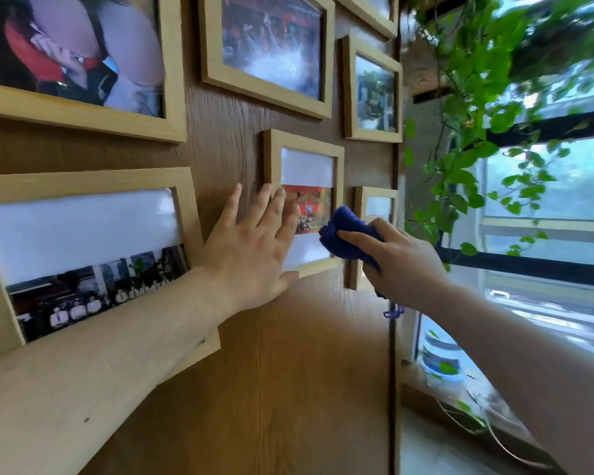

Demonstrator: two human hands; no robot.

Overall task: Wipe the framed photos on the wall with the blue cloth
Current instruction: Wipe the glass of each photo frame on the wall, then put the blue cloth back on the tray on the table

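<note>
Several light wooden framed photos hang on a brown wood-panel wall point(254, 371). My left hand point(251, 248) lies flat with spread fingers over the left side of a small upright frame point(306, 145) in the middle. My right hand point(402, 262) is shut on a bunched blue cloth point(347, 234), which presses against the lower right of that frame's glass. A smaller frame point(374, 200) sits just right of it, partly hidden behind the cloth and my right hand. A large frame point(83, 234) hangs at lower left, crossed by my left forearm.
More frames hang above: a big one at the upper left point(83, 108), one at top centre point(268, 87), one at the upper right point(371, 94). Trailing green plants point(477, 132) hang beside a window point(546, 200) on the right. A white pot point(439, 358) stands on the sill.
</note>
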